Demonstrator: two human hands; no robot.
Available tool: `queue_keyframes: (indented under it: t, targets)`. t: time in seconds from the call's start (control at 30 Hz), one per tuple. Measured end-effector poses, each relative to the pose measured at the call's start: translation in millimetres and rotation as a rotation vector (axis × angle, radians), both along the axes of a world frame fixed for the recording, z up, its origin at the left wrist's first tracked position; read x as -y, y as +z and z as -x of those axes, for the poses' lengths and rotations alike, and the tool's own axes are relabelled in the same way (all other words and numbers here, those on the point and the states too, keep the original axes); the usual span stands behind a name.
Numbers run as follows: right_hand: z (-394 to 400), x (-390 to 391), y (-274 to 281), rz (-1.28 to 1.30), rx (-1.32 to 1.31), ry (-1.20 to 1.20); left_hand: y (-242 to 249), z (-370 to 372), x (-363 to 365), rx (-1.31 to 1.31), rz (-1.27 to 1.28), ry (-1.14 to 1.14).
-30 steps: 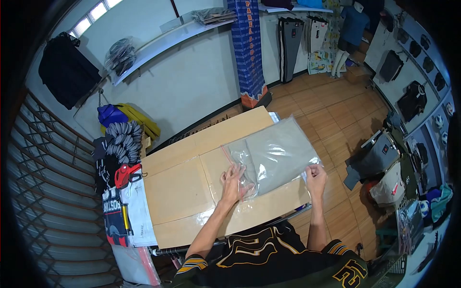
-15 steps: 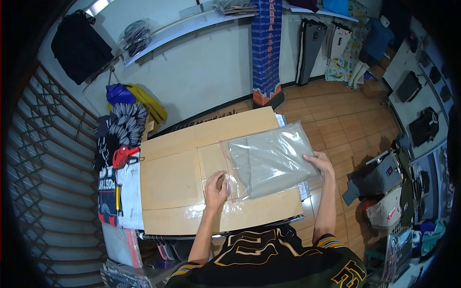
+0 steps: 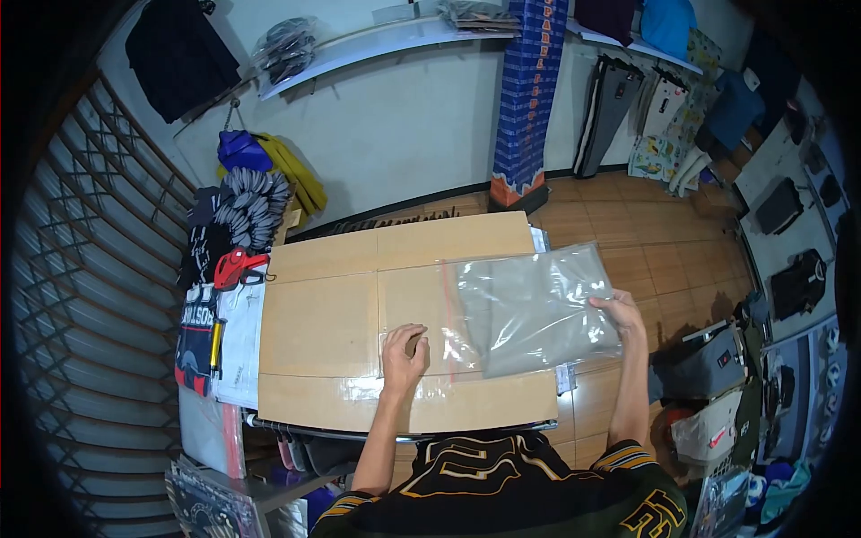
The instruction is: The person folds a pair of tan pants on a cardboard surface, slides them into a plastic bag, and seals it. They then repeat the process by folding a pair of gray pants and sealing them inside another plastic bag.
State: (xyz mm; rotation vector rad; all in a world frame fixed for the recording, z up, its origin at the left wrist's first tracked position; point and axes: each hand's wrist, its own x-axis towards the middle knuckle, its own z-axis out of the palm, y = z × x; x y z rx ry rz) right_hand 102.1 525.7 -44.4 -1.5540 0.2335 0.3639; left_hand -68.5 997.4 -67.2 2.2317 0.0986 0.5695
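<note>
A clear plastic bag (image 3: 516, 345) with a folded grey garment (image 3: 538, 305) inside lies flat over the right part of a cardboard sheet (image 3: 323, 314), its right end past the sheet's edge. My right hand (image 3: 621, 316) grips the bag's right edge, thumb on top and the other fingers hidden below. A reddish seal strip (image 3: 447, 314) runs along the bag's left end. Left of that strip, my left hand (image 3: 405, 354) hovers at or just over the cardboard. Its fingers are curved, a gap shows between them and the thumb, and nothing is visible in it.
Left of the cardboard are a red tape dispenser (image 3: 238, 267), a yellow cutter (image 3: 217, 344) and folded clothes (image 3: 195, 332). A blue pillar (image 3: 525, 108) stands behind the table. Clothes hang on a rack (image 3: 708, 359) at the right, beside the tiled floor.
The bag has slid to the right with my right hand, so its strip is farther from my left hand. My left hand stays almost in place. The whole view has shifted slightly.
</note>
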Motion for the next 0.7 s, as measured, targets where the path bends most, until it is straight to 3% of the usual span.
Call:
queue_keyframes:
  t: [0.27,0.47,0.7]
  targets:
    - [14,90,117,0.228,0.31,-0.024,3,-3,4,-0.016,0.042,0.052]
    - [63,91,222,0.481,0.466,-0.098,11,-8,11,-0.065,0.018,0.06]
    - [104,70,283,0.401,0.569,0.042,-5,-25,60,-0.259,0.729,-0.253]
